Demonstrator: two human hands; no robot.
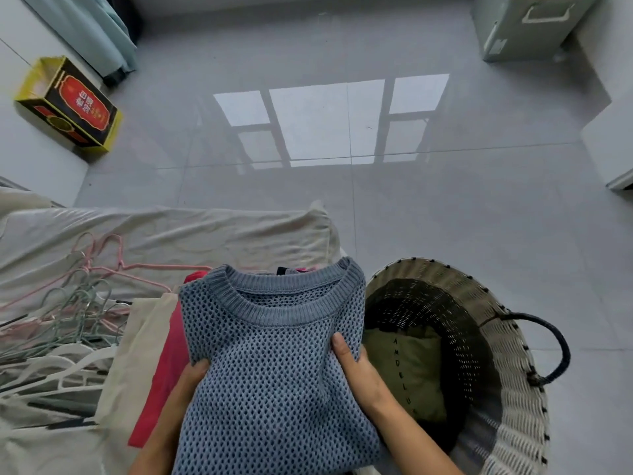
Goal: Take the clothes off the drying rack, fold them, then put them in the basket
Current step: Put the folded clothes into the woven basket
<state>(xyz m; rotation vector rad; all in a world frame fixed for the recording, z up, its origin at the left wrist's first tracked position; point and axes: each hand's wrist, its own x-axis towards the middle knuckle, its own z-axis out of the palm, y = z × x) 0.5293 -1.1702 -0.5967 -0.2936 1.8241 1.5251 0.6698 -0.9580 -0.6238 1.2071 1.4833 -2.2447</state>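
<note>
Our tally
We count one blue knit sweater (274, 354), one wicker basket (513, 423), one olive garment (411, 371), one cardboard box (68, 104); hangers (68, 303) too tangled to number.

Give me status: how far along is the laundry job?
Done: a green garment lies in the basket; bare hangers are piled on the bed. In hand: left hand and right hand grip the folded sweater. Left: basket it, then the red garment and beige cloth beside it.

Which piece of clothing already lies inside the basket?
The olive-green garment with black letters, down in the basket. The blue sweater is held outside it; the red piece and the beige piece lie beside.
</note>
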